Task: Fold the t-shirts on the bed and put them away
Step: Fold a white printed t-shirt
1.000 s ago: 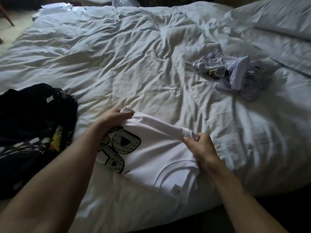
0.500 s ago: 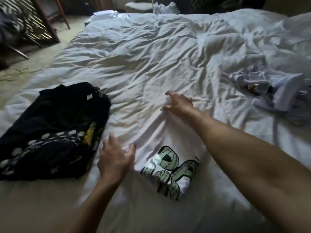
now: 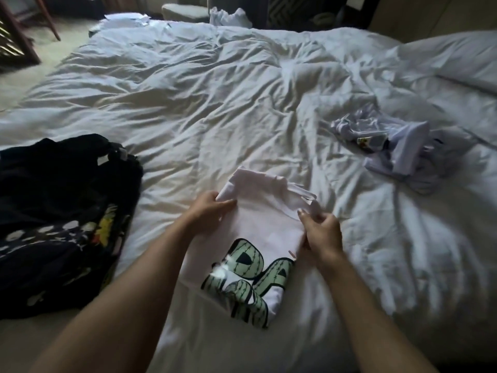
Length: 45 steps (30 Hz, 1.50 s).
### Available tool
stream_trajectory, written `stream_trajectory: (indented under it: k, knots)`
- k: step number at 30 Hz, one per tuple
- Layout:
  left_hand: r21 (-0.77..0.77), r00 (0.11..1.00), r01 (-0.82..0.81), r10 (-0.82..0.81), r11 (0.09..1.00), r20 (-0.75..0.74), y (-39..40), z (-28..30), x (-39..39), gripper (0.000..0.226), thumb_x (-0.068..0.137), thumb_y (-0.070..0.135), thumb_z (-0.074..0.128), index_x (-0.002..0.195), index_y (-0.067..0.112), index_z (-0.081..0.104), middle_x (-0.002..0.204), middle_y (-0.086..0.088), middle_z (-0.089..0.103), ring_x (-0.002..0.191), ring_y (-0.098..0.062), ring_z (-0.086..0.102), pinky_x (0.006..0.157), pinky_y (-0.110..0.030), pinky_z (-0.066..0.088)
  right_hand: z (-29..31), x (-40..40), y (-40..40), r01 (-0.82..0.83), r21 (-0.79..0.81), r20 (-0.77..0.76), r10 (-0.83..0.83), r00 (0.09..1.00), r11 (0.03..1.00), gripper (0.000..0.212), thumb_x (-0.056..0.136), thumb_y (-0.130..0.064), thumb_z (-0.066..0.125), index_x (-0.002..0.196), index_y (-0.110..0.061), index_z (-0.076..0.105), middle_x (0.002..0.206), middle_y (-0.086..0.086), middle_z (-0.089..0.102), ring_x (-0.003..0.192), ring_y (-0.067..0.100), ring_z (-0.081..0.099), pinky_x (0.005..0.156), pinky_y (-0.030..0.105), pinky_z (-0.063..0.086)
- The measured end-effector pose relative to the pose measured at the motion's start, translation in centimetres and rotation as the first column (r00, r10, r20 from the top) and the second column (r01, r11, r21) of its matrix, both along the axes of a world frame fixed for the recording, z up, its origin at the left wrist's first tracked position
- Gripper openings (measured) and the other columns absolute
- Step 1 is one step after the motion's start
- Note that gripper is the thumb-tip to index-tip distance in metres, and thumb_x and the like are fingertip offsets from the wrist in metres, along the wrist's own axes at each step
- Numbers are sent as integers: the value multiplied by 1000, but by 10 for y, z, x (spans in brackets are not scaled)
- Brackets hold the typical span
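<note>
A white t-shirt (image 3: 265,224) with a green cactus-letter print lies partly folded on the bed (image 3: 204,109) in front of me. My left hand (image 3: 208,210) grips its far left corner, fingers curled under a fold. My right hand (image 3: 321,234) pinches the shirt's right edge near the far end. A crumpled pale lilac t-shirt (image 3: 395,154) lies to the right, apart from both hands. Dark printed shirts (image 3: 59,219) sit in a pile at the left.
The rumpled white duvet covers the whole bed. A pillow (image 3: 457,57) lies at the far right. Beyond the bed's far end are papers (image 3: 126,18), a chair (image 3: 185,10) and white cloth (image 3: 228,18). Carpet and wooden furniture legs show at the far left.
Half a second ago both hands lay flat and spread on the shirt, the right reaching far. Now both have drawn closer together and grip the shirt's far end, which is lifted into a fold.
</note>
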<state>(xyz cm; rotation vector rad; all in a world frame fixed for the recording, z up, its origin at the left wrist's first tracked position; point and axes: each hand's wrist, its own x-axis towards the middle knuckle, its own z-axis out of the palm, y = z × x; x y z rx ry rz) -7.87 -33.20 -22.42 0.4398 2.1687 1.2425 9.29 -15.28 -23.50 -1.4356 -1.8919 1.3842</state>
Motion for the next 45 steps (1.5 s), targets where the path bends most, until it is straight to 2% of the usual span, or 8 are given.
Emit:
stream_trajectory:
  k: [3,11,14,23,26,32,40,45]
  knots:
    - [9,985,-143,144,990,-93,-12,-4,14,16,91,32,67,82,19,64,74,3,67,65,-15,61,59,-29,46,9,-28,11,-118,110,25,116,993,987,28,88,-22,71,108,-4,65,107,15,71,103,31,66,86,36,49]
    - [117,770,-619,630,776,-104,-48,-20,45,24,94,35,62,88,13,56,81,-8,65,69,-24,58,56,-31,40,27,-96,-9,-442,182,-46,456,889,879,28,93,-25,66,113,-5,63,109,11,70,100,26,67,91,40,54]
    - [145,810,-580,587,801,-4,-50,-14,44,37,80,50,65,93,17,60,94,-10,70,81,-26,66,73,-39,55,27,-82,-25,-475,102,40,473,880,874,48,88,-38,70,122,-8,52,112,6,65,100,26,64,89,43,54]
    - [-161,919,-278,213,947,-333,-83,-7,80,38,93,42,61,116,12,55,117,-12,66,105,-32,62,87,-42,51,11,21,-60,-571,162,205,538,818,805,45,91,-32,68,127,-11,51,120,8,67,110,28,62,86,33,49]
    - [-43,920,-252,225,967,-321,-67,-4,75,35,95,26,63,125,11,53,132,-9,61,118,-31,59,95,-40,49,14,16,-55,-558,226,164,533,830,799,38,92,-23,68,126,-11,55,119,10,68,111,27,63,88,32,50]
    - [109,936,-290,306,951,-173,-25,-5,41,31,88,27,64,117,24,53,106,-3,70,99,-26,67,91,-49,53,22,-12,-27,-497,296,125,483,867,816,40,90,-19,71,125,-6,56,118,14,68,110,30,63,78,27,43]
    - [-117,894,-375,325,920,-308,-36,0,56,44,95,22,59,136,12,48,137,-13,59,122,-30,57,89,-31,42,9,-8,-30,-532,196,141,513,846,823,45,91,-27,69,129,-11,51,120,10,67,111,28,62,91,34,50]
    - [-173,870,-440,371,881,-324,-58,0,53,44,85,46,64,115,15,58,108,-9,69,97,-31,63,79,-35,48,12,-7,-27,-574,154,210,541,815,804,60,87,-49,68,130,-13,47,118,7,65,106,27,63,89,37,52]
